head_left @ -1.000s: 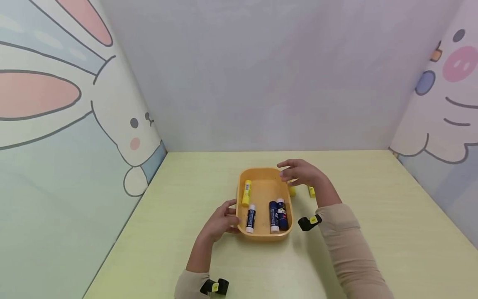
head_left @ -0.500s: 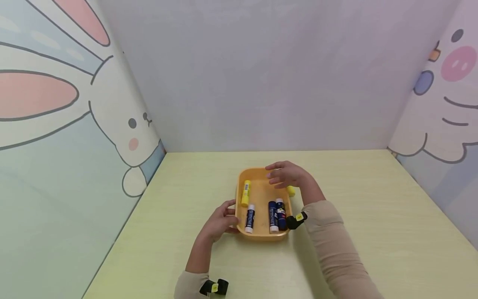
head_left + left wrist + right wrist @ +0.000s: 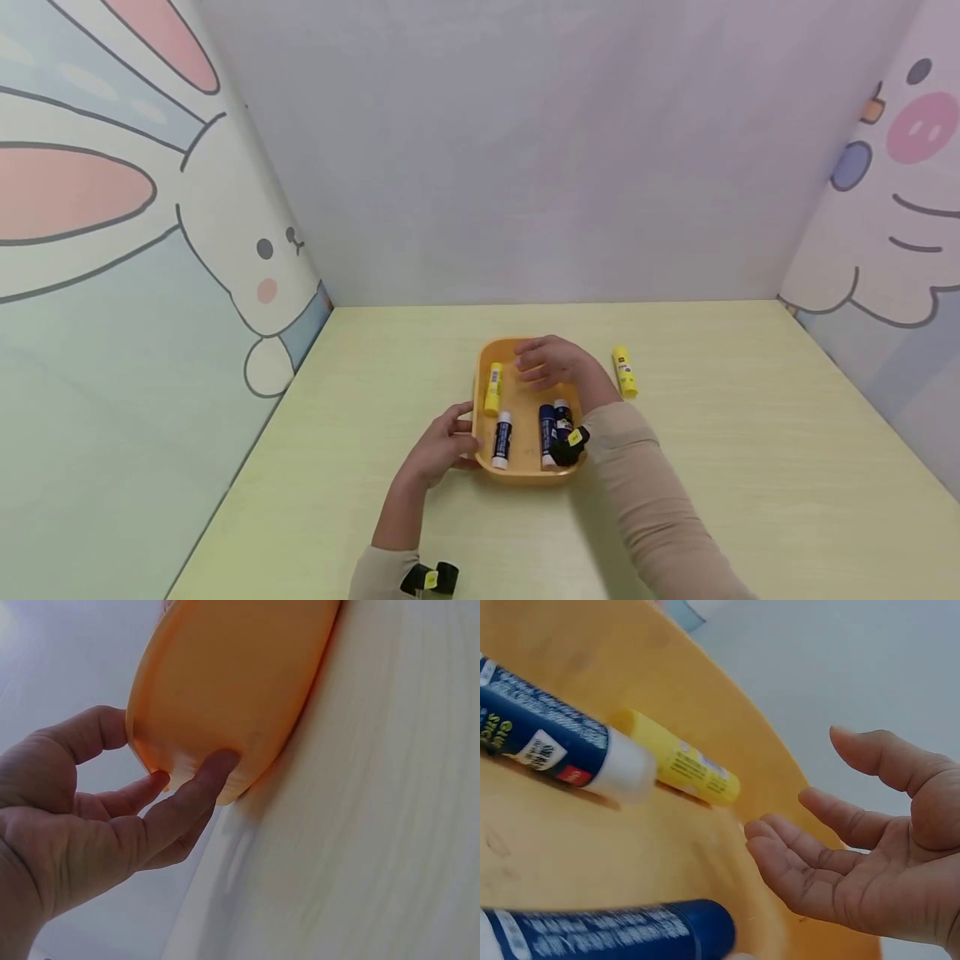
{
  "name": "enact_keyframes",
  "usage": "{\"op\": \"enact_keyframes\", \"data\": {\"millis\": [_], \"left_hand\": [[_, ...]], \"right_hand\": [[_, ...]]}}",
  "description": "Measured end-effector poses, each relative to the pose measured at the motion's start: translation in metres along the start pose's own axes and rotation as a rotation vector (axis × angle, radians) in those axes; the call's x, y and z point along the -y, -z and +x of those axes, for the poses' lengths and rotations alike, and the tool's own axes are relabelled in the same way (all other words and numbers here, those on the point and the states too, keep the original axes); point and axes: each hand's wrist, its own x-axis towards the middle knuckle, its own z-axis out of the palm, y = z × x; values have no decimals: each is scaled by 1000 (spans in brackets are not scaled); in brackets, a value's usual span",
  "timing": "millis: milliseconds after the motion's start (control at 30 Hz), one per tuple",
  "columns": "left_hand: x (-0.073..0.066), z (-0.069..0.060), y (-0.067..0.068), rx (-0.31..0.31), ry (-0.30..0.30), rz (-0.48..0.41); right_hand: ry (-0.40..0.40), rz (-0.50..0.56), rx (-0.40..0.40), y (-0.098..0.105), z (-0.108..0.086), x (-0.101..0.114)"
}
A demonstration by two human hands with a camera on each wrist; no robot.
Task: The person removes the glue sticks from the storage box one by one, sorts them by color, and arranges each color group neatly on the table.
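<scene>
My left hand (image 3: 442,446) touches the left side of an orange plastic tray (image 3: 532,477), its fingertips against the outer wall (image 3: 217,682). Over the tray's far part hovers my right hand (image 3: 551,363), fingers loosely extended and nothing in them (image 3: 862,847). Inside the tray lie a yellow glue stick (image 3: 492,390), a dark blue glue stick with a white cap (image 3: 502,440) and two more blue glue sticks (image 3: 547,429) on the right, one partly hidden by the black wrist camera. The right wrist view shows the yellow glue stick (image 3: 690,765) beside a blue one (image 3: 562,724).
Another yellow glue stick (image 3: 624,372) lies on the pale table (image 3: 750,417), right of the tray. A grey wall (image 3: 525,150) stands behind the table, with cartoon-printed panels (image 3: 247,200) at both sides.
My right hand has moved left and slightly nearer, from the tray's right rim to over its inside. A yellow item by the right rim is now out of sight. My left hand stays put.
</scene>
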Motion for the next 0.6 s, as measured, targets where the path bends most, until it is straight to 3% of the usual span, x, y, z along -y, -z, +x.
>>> {"op": "enact_keyframes", "data": {"millis": [267, 600], "left_hand": [[-2, -2, -1, 24, -14, -15], [2, 0, 0, 26, -26, -15]], "right_hand": [[-45, 28, -41, -16, 11, -5], [-58, -11, -68, -31, 20, -9]]}}
